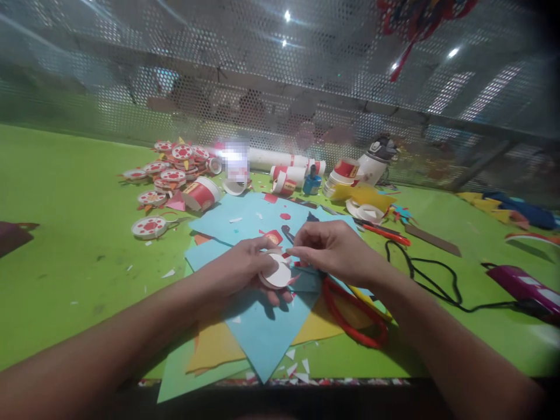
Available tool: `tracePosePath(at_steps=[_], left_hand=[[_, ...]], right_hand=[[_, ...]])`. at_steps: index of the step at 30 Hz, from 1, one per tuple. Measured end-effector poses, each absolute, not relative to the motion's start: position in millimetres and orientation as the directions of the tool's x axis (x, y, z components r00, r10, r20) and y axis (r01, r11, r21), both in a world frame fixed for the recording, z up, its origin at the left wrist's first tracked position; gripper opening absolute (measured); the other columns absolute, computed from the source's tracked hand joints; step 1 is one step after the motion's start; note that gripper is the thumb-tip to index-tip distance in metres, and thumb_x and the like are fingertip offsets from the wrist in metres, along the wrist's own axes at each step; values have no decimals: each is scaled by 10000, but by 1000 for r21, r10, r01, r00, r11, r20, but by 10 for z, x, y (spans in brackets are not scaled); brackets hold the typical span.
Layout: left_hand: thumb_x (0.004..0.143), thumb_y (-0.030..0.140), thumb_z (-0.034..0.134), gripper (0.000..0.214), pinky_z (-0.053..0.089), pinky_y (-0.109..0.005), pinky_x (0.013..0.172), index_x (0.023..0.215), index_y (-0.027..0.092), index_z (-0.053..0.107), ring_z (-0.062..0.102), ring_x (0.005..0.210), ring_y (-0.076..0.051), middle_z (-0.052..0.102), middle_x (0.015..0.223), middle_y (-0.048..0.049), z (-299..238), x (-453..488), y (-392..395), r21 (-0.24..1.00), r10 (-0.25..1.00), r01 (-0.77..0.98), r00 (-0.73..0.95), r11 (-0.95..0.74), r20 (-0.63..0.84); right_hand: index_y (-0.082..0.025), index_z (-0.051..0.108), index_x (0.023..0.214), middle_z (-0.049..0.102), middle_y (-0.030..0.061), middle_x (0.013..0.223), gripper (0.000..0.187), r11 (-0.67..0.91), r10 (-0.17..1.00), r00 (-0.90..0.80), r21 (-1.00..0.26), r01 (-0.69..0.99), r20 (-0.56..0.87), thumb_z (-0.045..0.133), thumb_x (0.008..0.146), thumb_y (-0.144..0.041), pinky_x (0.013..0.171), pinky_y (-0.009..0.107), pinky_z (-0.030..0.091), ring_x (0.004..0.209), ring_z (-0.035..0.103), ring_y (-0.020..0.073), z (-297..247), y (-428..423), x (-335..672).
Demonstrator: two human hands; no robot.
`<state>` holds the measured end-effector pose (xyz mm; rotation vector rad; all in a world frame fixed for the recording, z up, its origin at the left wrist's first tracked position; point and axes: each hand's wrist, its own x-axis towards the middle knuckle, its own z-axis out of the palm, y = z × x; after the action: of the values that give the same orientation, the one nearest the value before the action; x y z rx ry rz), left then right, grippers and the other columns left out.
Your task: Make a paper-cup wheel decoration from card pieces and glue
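A white paper disc (276,275) is held in the left hand (245,262), whose fingers are curled round its rim, with the thumb laid across the top edge. The disc is kept just above the sheets, directly between the 2 hands. The right hand (332,248) is closed into a pinch: thumb and forefinger are pressed together on a small red scrap (287,255), which is brought against the disc's upper edge, and the remaining fingers are folded in.

Under both hands, blue paper (262,332) is spread in overlapping sheets, and yellow paper (214,344) is seen beneath it, nearer the body than the left hand. Red scissors (354,318) are laid just below the right wrist, partly covered by it. A black cable (437,280) is looped to the outer side of the right hand and is run on to a purple tool (522,286), well apart.

Beyond the left hand, a pile of red-spotted discs (170,166) is heaped, with 1 paper cup (200,193) tipped on its side beside it. Beyond the right hand, a blue glue bottle (311,182) is stood upright. Everything is set on a green table (74,233).
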<state>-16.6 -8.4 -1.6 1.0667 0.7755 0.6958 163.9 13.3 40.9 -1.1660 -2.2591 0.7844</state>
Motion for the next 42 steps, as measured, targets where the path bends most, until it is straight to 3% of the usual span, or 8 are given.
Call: tracePosePath(at_steps=[9,21,31,42], left_hand=[[730,165,503,208,540,-342,479,931,125,469,679,644,-274,668,695,-140,-55,-152,-88,949,803,-60,550,311,-228],[715,145,491,195,536,-342,481,908,116,487,678,641,-276,665,691,-149,-55,-159,-94,953,813,-52,537,298,-225],[706,139,492,186,548,-351,492,887,104,518,677,626,-266,673,717,-168,-67,-171,-82,955,801,-26,550,297,-235],[713,166,510,176,549,-338,491,878,106,525,677,638,-261,672,733,-166,-56,-170,-98,951,797,-44,559,306,-231]], right_hand=[[-137,575,617,468,-44,516,162,486,836,-547,-525,699,46,576,764,-204,467,194,289,494,388,66,412,116,1604],[-149,546,615,487,-48,510,130,573,806,-578,-414,707,128,553,744,-138,472,196,262,469,389,61,340,97,1603],[-159,524,624,469,-37,528,116,679,734,-657,-187,710,172,537,734,-124,502,224,210,491,339,72,308,83,1582],[-160,516,610,459,-39,514,133,705,709,-683,-187,684,176,531,738,-130,501,220,208,484,344,70,311,94,1596]])
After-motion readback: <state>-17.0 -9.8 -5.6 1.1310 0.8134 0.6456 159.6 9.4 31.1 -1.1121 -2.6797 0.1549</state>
